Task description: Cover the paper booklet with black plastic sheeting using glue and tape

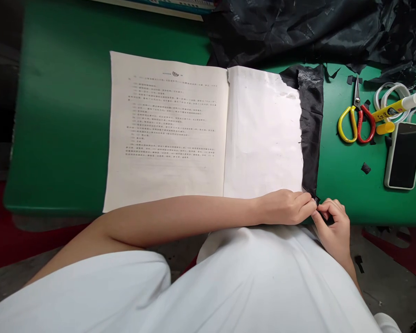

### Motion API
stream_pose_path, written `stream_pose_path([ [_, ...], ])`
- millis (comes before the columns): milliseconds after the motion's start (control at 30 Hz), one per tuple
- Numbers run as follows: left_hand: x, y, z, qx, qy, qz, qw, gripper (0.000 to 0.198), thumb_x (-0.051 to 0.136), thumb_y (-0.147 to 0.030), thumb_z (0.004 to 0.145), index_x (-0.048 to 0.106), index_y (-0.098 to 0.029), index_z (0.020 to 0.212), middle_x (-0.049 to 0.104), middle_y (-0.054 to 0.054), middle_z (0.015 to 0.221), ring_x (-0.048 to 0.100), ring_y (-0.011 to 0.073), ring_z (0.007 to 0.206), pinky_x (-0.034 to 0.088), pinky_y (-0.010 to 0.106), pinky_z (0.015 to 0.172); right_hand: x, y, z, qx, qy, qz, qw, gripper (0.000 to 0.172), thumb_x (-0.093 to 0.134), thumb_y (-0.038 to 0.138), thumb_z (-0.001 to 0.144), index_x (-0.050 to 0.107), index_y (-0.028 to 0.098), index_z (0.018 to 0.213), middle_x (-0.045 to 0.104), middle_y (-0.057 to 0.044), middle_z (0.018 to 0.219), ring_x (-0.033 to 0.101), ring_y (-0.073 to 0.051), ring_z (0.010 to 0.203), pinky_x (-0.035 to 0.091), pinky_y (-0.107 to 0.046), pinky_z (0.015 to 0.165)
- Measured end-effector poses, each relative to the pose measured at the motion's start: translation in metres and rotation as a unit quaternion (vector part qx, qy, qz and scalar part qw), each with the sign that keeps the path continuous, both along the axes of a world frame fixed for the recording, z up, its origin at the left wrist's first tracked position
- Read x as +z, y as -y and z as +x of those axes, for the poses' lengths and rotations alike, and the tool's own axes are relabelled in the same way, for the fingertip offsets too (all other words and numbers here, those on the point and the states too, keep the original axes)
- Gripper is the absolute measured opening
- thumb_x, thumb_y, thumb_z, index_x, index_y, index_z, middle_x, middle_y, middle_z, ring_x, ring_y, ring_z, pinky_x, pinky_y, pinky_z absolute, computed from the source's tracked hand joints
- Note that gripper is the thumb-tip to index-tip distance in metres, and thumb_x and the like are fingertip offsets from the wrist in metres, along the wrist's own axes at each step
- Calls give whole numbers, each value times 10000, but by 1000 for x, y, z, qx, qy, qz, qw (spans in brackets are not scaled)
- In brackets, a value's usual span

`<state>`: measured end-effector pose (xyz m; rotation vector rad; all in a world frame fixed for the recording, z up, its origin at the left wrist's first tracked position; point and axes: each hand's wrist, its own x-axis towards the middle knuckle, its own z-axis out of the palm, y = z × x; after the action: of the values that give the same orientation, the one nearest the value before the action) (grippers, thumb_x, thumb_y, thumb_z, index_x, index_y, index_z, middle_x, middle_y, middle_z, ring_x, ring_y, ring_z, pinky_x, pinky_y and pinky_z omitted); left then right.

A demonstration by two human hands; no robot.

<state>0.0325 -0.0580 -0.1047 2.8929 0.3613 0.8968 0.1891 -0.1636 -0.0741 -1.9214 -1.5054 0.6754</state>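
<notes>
An open book lies on the green table, its left page printed. On its right side is a white sheet with a torn right edge. Black fabric runs along that edge and sticks out beyond it. At the fabric's lower corner, my left hand is closed with thumb and fingers pinching the black cloth. Close beside it, my right hand pinches the same corner from the right. The fingertips of both hands nearly meet, and the bit of cloth between them is mostly hidden.
Scissors with one yellow and one red handle lie right of the book. Near them are a yellow glue stick, its cap, white rings and a phone. A heap of black fabric covers the back.
</notes>
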Motion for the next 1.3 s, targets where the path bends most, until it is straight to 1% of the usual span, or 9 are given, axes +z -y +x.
stream_pose_path([
  [100, -1, 0, -1, -2, -6, -14, 1000, 216, 516, -147, 941, 424, -190, 750, 485, -47, 637, 508, 73, 519, 318, 239, 462, 1, 0, 0, -2, -1, 1, 1000, 291, 623, 307, 922, 475, 215, 688, 414, 64, 617, 409, -121, 625, 303, -313, 677],
  [300, -1, 1, -3, -17, -72, -36, 997, 189, 413, -165, 987, 433, -190, 800, 492, -40, 654, 525, 81, 536, 324, 238, 461, 1, -1, -1, -7, -7, 2, 1000, 322, 602, 287, 939, 440, 214, 670, 389, 64, 608, 387, -120, 622, 303, -310, 679],
  [433, -2, 0, -2, -14, -45, -48, 998, 165, 425, -176, 980, 452, -179, 817, 495, -42, 660, 513, 78, 522, 315, 239, 435, 0, 0, -1, -10, -11, 6, 1000, 326, 605, 283, 940, 433, 215, 671, 385, 62, 607, 383, -121, 623, 305, -307, 675],
  [600, -1, -4, 0, -17, -15, -73, 997, 230, 360, -232, 1003, 428, -189, 788, 476, -44, 640, 483, 81, 497, 308, 248, 418, -3, 2, 0, -39, -20, 14, 999, 296, 602, 310, 938, 480, 216, 686, 443, 51, 625, 410, -126, 630, 332, -317, 694],
  [800, 0, -7, -1, -29, 29, -93, 995, 232, 356, -231, 994, 421, -192, 775, 516, -38, 663, 480, 72, 505, 329, 234, 426, -6, 5, 1, -78, -88, 26, 993, 251, 606, 298, 932, 523, 212, 711, 498, 25, 679, 444, -140, 690, 354, -305, 661],
  [900, -1, -6, -2, -50, 14, -115, 992, 242, 331, -252, 1007, 433, -189, 796, 537, -31, 687, 489, 73, 523, 346, 228, 450, -6, 5, 1, -71, -87, 32, 993, 213, 620, 276, 923, 557, 210, 730, 524, 24, 689, 455, -140, 692, 359, -306, 673],
  [1067, -4, -7, -3, -56, 3, -121, 991, 283, 297, -290, 1031, 457, -179, 827, 538, -29, 692, 464, 78, 503, 299, 244, 423, -6, 4, 2, -47, -61, 36, 996, 134, 594, 269, 932, 623, 216, 812, 587, 14, 731, 491, -150, 710, 370, -316, 700],
  [1233, -2, -5, 0, -36, -34, -129, 990, 268, 301, -258, 1023, 456, -180, 818, 517, -27, 682, 447, 85, 492, 275, 254, 426, -4, 3, 1, -21, -18, 42, 999, 221, 588, 245, 928, 528, 214, 718, 542, 39, 673, 455, -130, 662, 339, -315, 702],
  [1300, 1, -6, 0, -35, -61, -161, 984, 243, 307, -225, 1006, 458, -183, 821, 519, -20, 685, 455, 95, 511, 270, 262, 436, -4, 2, 1, -14, -3, 44, 999, 224, 585, 239, 927, 514, 216, 716, 531, 43, 661, 447, -129, 655, 335, -314, 693],
])
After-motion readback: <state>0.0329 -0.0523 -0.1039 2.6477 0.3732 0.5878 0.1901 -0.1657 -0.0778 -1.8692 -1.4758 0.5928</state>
